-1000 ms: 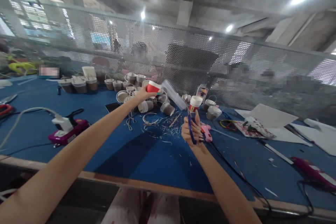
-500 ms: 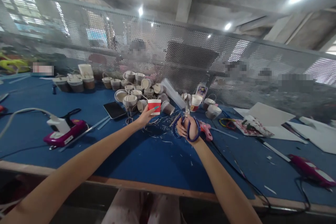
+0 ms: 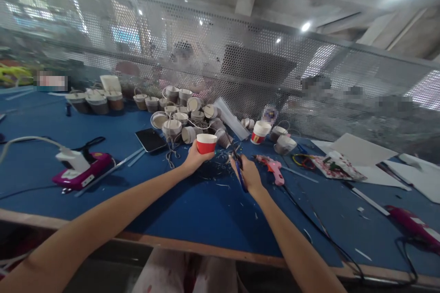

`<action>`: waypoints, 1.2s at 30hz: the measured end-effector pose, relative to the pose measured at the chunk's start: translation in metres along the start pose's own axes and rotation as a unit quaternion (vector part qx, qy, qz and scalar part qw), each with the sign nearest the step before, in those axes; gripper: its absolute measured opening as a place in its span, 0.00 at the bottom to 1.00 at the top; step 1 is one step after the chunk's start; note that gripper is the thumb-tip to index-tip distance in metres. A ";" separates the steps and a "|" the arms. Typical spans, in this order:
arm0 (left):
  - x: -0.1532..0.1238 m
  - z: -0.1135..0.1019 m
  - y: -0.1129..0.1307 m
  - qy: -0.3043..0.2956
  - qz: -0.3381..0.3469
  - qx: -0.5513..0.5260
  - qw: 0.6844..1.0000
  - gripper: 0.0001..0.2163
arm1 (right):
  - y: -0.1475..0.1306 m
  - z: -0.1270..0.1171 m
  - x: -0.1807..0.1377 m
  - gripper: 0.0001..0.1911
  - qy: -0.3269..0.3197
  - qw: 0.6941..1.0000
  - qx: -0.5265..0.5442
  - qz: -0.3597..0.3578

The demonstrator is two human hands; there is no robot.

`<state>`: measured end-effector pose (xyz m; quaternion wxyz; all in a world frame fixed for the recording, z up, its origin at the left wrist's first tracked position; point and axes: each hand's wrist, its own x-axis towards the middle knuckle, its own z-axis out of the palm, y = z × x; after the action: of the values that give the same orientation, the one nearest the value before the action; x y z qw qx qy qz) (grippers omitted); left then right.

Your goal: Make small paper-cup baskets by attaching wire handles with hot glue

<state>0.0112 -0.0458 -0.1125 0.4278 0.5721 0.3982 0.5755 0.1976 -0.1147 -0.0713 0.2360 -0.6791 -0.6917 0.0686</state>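
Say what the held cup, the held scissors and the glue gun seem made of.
Cup: probably smooth paper, by its thin white rim. Scissors: likely smooth plastic handles, evenly blue; blades too blurred to judge. Glue gun: seemingly moulded plastic, smooth pink casing.

I hold the red cup (image 3: pixel 206 145), white inside, upright in my left fingers (image 3: pixel 203 157). Near it, to the right, my right fingers (image 3: pixel 246 165) grip blue-handled scissors (image 3: pixel 239 176), blades pointing away from me.
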 end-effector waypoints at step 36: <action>-0.007 0.005 0.001 0.037 0.166 0.189 0.967 0.34 | -0.002 -0.001 -0.002 0.23 -0.020 0.984 -0.177 0.009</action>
<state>0.0159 -0.0531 -0.1139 0.1954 0.6786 0.4151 0.5735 0.1956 -0.1167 -0.0703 0.0974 -0.7146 -0.6916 -0.0393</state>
